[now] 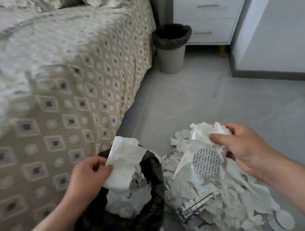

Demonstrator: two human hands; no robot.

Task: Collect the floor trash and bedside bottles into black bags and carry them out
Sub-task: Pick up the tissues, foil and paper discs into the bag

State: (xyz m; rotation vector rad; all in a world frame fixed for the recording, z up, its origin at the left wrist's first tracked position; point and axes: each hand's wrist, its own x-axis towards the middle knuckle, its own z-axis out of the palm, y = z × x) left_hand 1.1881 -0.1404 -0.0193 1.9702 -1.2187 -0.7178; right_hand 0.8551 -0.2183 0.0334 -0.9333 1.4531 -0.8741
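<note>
Tissue (122, 162) pinched in the left hand (89, 177) hangs over the black bag (151, 176) by the bed (59, 84), ready to drop; the right hand (244, 146) grips a wad (207, 141) above the floor pile (221, 199).

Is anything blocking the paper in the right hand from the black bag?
Partly. The left hand holds a tissue over the mouth of the bag, covering part of it. Nothing else shows between the bag and the wad in the right hand.
</note>
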